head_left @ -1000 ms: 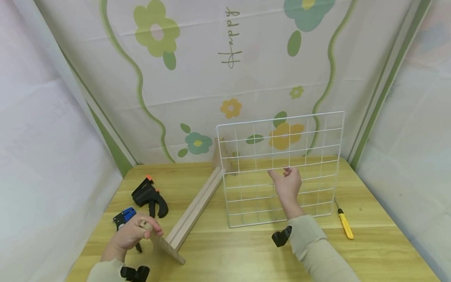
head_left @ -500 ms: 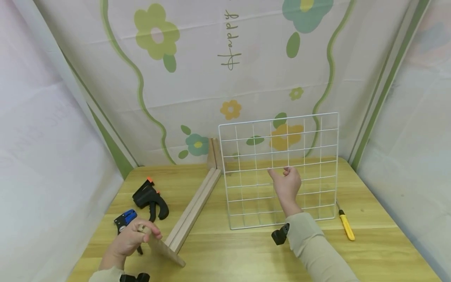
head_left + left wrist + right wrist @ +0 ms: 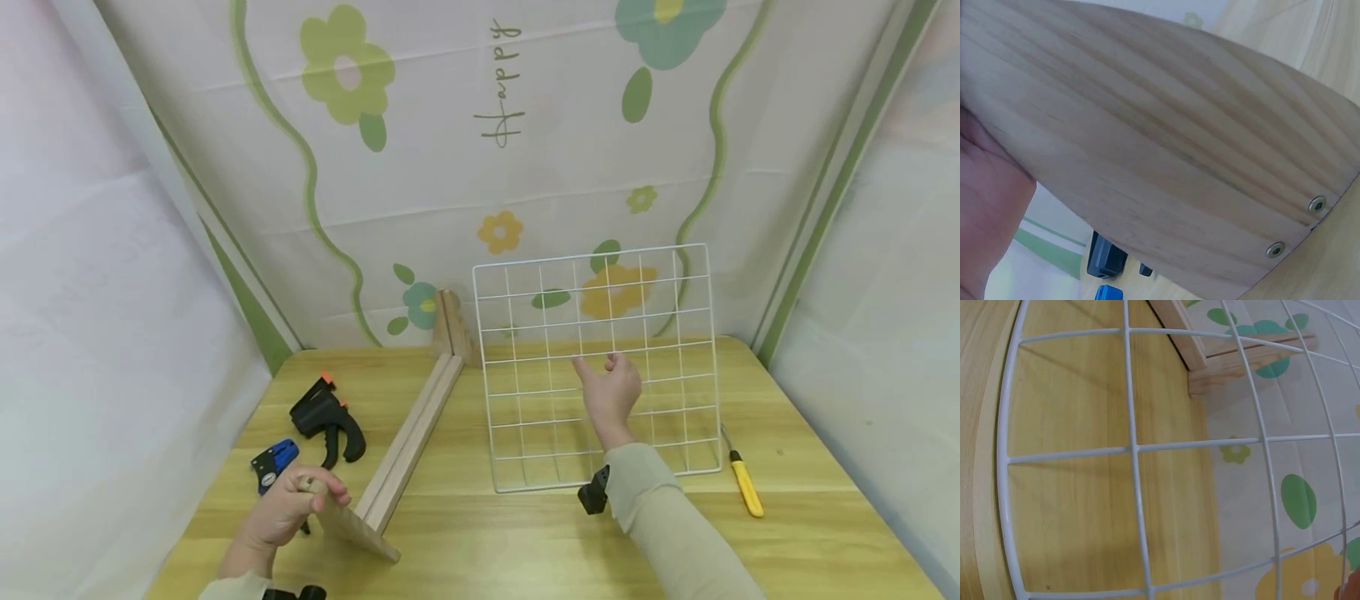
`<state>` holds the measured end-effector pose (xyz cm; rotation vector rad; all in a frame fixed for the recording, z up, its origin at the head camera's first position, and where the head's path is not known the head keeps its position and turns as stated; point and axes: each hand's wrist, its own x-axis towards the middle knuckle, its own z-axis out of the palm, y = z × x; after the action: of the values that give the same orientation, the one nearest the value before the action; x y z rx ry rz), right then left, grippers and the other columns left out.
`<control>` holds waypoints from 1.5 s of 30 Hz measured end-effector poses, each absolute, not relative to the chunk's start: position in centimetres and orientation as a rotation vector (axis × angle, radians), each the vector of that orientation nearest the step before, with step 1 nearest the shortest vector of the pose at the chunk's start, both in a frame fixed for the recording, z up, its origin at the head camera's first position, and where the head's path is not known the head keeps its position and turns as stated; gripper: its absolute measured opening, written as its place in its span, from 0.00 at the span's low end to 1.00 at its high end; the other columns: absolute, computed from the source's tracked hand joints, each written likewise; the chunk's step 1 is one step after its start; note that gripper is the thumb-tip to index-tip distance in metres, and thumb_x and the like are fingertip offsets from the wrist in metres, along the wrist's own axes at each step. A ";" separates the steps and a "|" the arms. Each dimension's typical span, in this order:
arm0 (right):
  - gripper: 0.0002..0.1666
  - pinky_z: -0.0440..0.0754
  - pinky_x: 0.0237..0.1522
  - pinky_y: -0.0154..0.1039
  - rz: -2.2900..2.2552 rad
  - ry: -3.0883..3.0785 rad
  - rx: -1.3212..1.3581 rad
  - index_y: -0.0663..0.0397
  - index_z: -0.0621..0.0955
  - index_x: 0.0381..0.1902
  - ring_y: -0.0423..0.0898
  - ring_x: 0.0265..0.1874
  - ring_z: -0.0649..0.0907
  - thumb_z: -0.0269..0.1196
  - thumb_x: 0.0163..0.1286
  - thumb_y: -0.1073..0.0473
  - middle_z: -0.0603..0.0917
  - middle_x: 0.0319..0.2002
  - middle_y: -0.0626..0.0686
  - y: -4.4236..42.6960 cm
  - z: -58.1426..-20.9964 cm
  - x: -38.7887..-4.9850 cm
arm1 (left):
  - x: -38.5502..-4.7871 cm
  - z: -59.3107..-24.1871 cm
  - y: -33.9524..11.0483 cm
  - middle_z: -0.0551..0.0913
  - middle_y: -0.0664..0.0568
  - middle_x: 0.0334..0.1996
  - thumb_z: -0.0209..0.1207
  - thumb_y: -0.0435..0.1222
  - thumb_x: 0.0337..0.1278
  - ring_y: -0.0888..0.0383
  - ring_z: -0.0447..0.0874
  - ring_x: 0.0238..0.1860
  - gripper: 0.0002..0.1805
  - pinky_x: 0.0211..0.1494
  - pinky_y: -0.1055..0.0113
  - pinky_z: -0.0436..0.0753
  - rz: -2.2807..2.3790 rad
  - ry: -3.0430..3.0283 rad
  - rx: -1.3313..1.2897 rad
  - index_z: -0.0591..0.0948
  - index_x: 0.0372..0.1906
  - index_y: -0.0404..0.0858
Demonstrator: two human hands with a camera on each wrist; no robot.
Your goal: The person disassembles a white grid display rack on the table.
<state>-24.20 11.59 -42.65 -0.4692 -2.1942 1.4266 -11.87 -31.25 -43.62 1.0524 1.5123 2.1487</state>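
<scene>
My left hand grips the top of the near end panel of a wooden stand. Two pale parallel rails run from that panel to a matching far end piece. Up close in the left wrist view, the panel has a curved edge and two bolt heads. With thumb and fingers my right hand pinches a white wire grid near its middle, holding it nearly upright right of the stand. The right wrist view shows the grid's wires, but not the fingertips.
A black clamp with orange tips and a blue-and-black hand tool lie left of the stand. A yellow-handled screwdriver lies right of the grid. A flowered cloth hangs behind the table.
The stand's far end has swung left, away from behind the grid. The grid's right edge has shifted left and now looks more upright. Both hands keep their holds.
</scene>
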 end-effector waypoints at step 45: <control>0.44 0.62 0.61 0.58 1.155 -2.518 -0.580 0.75 0.69 0.57 0.66 0.54 0.70 0.65 0.57 0.42 0.74 0.51 0.72 12.4 -47.7 -25.6 | -10.0 -43.7 -26.8 0.86 0.55 0.40 0.53 0.27 0.60 0.62 0.85 0.41 0.13 0.51 0.72 0.78 2.362 1.689 0.942 0.83 0.44 0.42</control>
<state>-25.60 12.39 -47.66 -0.5797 -2.5182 1.1552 -10.03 -26.81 -43.65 0.9421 1.6889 2.3622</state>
